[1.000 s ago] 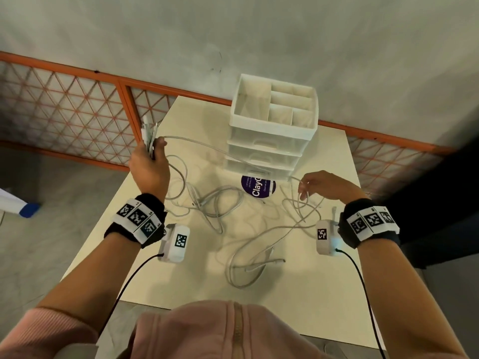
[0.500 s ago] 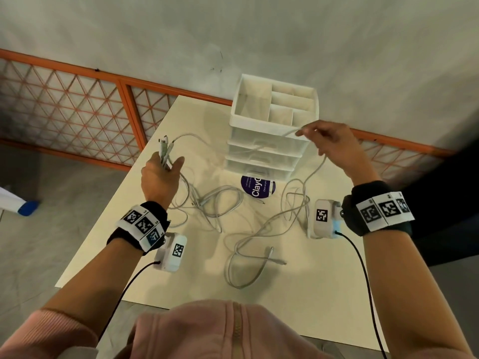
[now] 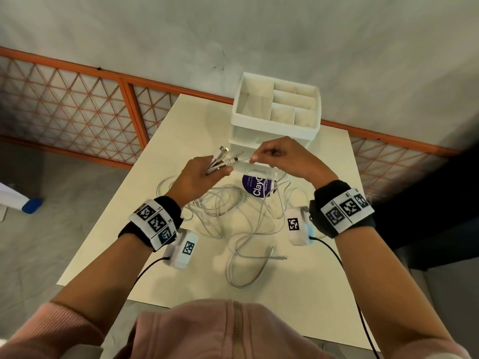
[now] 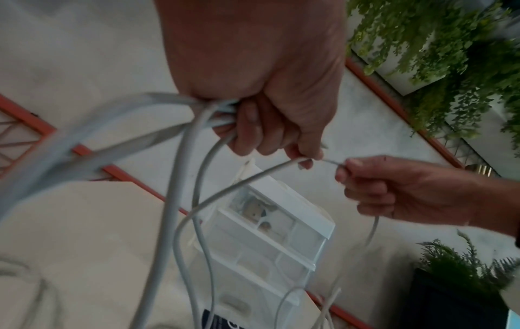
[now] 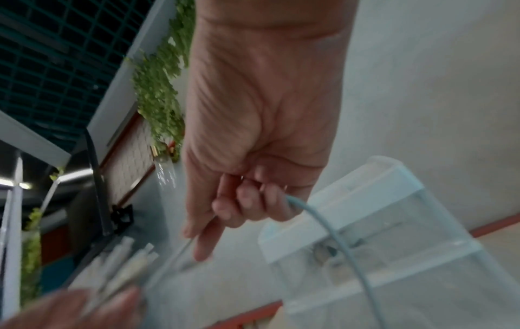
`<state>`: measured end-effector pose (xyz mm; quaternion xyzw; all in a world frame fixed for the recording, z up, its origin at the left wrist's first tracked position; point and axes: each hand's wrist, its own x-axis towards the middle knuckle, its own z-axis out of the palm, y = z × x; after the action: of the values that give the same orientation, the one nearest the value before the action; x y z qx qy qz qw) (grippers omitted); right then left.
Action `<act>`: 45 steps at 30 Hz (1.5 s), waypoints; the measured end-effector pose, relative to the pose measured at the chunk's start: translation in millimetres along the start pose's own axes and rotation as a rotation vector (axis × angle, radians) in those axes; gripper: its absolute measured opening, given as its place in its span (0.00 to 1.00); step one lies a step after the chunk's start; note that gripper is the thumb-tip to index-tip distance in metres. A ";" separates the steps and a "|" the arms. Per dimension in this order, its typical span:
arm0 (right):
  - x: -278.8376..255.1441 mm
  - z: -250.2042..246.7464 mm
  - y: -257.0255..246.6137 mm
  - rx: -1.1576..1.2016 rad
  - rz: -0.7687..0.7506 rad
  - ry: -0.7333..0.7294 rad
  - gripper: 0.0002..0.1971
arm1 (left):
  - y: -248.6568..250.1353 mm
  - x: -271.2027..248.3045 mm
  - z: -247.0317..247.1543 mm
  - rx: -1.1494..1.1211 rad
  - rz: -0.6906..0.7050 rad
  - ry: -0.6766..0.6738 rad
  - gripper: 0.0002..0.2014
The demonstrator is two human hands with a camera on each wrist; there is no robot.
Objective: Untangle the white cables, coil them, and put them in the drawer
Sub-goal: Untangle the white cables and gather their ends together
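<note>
Several white cables point(image 3: 241, 221) lie tangled on the cream table point(image 3: 298, 294) in front of a white drawer unit point(image 3: 277, 117). My left hand point(image 3: 199, 174) grips a bundle of cable ends point(image 3: 223, 159), their plugs sticking up and out past the thumb. In the left wrist view the cords point(image 4: 182, 178) hang down from that fist point(image 4: 270, 115). My right hand point(image 3: 280, 159) pinches one thin cable end point(image 4: 332, 162) right beside the bundle, with the rest of that cable point(image 5: 332, 233) trailing out of its curled fingers. Both hands hover above the table, just before the drawers.
The drawer unit's top tray is open and divided into compartments; its drawers point(image 4: 270, 240) are shut. A purple round sticker point(image 3: 256, 187) lies on the table under the cables. An orange lattice fence point(image 3: 77, 112) runs behind the table. A loose cable loop point(image 3: 246, 270) lies nearer me.
My right hand came down and left from the drawer unit's top corner to meet the left hand. The left hand moved right and up with its bundle of cable ends.
</note>
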<state>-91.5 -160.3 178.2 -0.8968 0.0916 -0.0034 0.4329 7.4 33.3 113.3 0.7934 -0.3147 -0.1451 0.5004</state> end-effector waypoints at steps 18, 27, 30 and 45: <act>8.0 -1.8 91.0 -0.487 0.352 0.041 0.20 | -30.1 -1.5 -54.0 0.460 -0.031 0.303 0.21; 30.8 18.4 80.1 -0.015 0.250 0.163 0.12 | -38.7 -10.0 -60.9 0.506 -0.179 0.428 0.19; 36.6 33.6 83.1 0.094 0.192 0.104 0.05 | -42.4 -12.5 -57.8 0.503 -0.219 0.449 0.18; 9.6 70.6 131.5 0.086 0.422 -0.109 0.09 | -51.9 -24.7 -40.2 0.515 -0.358 0.539 0.15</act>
<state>-97.2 -187.2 31.2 -0.8373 0.2536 0.1318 0.4660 29.0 93.1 83.7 0.9445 -0.0554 0.0667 0.3169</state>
